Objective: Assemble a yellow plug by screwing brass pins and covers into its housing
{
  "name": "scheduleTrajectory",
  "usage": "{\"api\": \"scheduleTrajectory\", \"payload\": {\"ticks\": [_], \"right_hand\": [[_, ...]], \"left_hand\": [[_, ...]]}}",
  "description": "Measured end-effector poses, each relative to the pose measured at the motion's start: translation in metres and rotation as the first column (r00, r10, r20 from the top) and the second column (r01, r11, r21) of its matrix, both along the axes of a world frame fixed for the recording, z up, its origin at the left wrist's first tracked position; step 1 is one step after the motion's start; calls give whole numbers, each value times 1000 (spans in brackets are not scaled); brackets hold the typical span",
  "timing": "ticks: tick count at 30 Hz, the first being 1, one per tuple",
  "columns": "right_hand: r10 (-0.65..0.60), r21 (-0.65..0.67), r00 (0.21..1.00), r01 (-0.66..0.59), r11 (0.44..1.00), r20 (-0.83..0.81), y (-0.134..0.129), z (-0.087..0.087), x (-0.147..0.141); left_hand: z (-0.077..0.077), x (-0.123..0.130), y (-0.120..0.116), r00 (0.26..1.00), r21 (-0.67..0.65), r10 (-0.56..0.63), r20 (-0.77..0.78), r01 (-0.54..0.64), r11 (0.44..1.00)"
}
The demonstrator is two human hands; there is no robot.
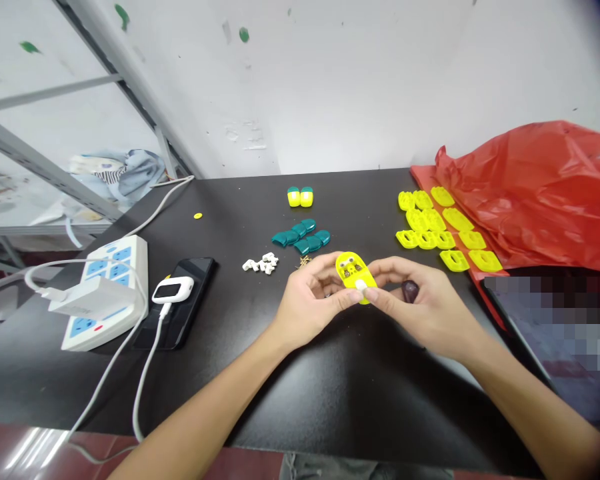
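We hold a flat oval yellow plastic piece (355, 277) between our two hands, just above the black tabletop (330, 407) and not resting on it. Its two googly eyes face up toward us. Our left hand (313, 300) curls its fingers (330, 267) behind the piece's left edge, with the thumb pressed along its lower front. Our right hand (420, 300) wraps its fingers (393, 267) behind the right edge, and its thumb reaches in from the other side. The two thumbs nearly meet at a small white part (361, 285), pinched against the lower middle of the yellow piece. A dark rounded object (410, 291) sits against our right fingers; we cannot tell what it is. Just ahead of our hands lie teal shell pieces (300, 237), tiny brass screws (304, 262) and a cluster of white parts (260, 263). Further right, yellow plastic frames (430, 220) lie in rows beside a red plastic bag (525, 193).
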State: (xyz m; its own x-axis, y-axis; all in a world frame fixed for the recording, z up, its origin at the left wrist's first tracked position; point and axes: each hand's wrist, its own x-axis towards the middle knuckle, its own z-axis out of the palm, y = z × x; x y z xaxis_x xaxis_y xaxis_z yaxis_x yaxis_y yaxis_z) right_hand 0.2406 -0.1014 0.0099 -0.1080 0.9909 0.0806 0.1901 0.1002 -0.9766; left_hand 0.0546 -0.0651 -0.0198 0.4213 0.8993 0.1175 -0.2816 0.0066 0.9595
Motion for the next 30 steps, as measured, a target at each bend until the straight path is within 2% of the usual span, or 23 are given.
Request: {"api": "scheduleTrajectory", "payload": {"ticks": [3,8,16,22,25,30], "right_hand": [[-31,26,1000,30,999,3,-3,0,-3],[-33,30,999,34,999,-23,-3,-1,-3],[-33,40,999,34,999,-18,-4,-4,-6],[-50,127,981,27,992,185,-6,-4,-8],[-62,160,973,27,987,222,-4,-4,-4],[-220,223,952,172,960,214,0,-5,4]], "left_hand": [[1,3,-1,1000,-21,-14,28,15,1000],[6,5,-6,1000,31,10,-18,-10,999],[-3,7,-12,992,150,113,-62,-103,983],[-5,6,-11,997,184,52,-64,-39,982],[-5,3,-9,996,221,26,-80,-8,975],[-5,0,-11,970,366,54,-235,37,930]]}}
